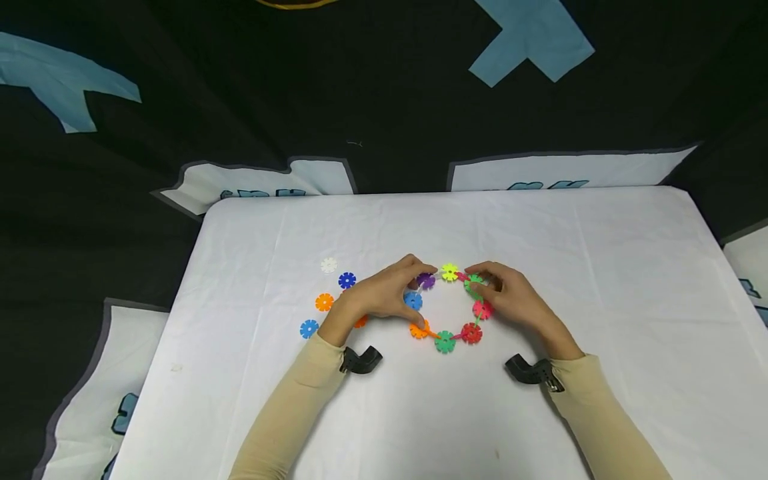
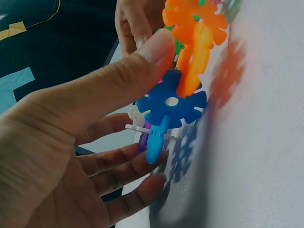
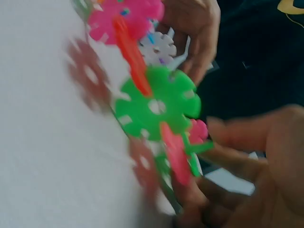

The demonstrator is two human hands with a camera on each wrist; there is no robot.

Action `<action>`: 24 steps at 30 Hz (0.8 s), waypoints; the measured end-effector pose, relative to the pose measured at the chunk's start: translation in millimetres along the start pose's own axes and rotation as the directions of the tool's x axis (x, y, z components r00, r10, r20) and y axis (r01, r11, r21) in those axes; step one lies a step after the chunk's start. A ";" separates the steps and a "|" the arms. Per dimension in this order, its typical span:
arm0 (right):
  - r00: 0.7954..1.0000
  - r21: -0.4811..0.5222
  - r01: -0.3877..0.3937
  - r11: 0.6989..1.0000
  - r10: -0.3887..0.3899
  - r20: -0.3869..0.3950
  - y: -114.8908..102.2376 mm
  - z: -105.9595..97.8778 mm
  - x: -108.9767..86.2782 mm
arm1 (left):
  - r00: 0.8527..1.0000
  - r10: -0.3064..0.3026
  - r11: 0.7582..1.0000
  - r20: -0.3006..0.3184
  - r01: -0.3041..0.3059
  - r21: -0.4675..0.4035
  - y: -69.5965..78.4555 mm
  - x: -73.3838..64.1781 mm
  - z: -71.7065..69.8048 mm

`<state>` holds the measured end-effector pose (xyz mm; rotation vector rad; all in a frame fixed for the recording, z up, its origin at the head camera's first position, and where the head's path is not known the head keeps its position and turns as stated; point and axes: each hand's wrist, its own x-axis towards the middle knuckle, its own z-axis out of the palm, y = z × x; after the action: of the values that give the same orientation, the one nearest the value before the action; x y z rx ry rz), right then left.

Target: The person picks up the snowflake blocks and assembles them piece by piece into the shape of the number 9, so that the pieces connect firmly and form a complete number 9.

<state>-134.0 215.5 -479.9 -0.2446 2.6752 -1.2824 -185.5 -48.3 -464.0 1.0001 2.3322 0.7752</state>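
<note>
Notched plastic flower discs, linked edge to edge, form a ring on the white table, with a green disc at its near side. Round the ring's left side curves my left hand, thumb by an orange disc and index finger by a purple disc. In the left wrist view that thumb lies almost straight beside a blue disc, the other fingers spread behind. At the far right, my right hand pinches the ring at a green disc. Blur veils its fingertips in the right wrist view.
Left of the ring lie loose discs: a white one, a dark blue one, an orange one and a light blue one. Another orange disc shows partly under the left wrist. Dark cloth hangs behind the table.
</note>
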 end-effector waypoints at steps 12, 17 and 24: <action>0.987 -0.068 0.118 0.991 -0.109 0.121 3.9 -14.1 -2.7 | 0.984 -0.053 0.998 -0.171 0.049 -0.028 -2.8 -1.7 -7.3; 0.976 -0.053 0.142 0.988 -0.131 0.176 4.6 -17.2 -4.2 | 0.994 -0.059 0.998 -0.092 0.059 0.001 2.0 -2.9 -4.3; 0.965 -0.075 0.151 0.986 -0.131 0.225 1.4 -20.3 -5.6 | 0.995 -0.026 0.998 -0.100 0.031 0.049 0.7 -1.5 -3.8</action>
<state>-133.1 232.9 -468.1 -0.5650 2.5670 -1.0973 -186.6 -50.2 -460.5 0.9676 2.4568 0.7748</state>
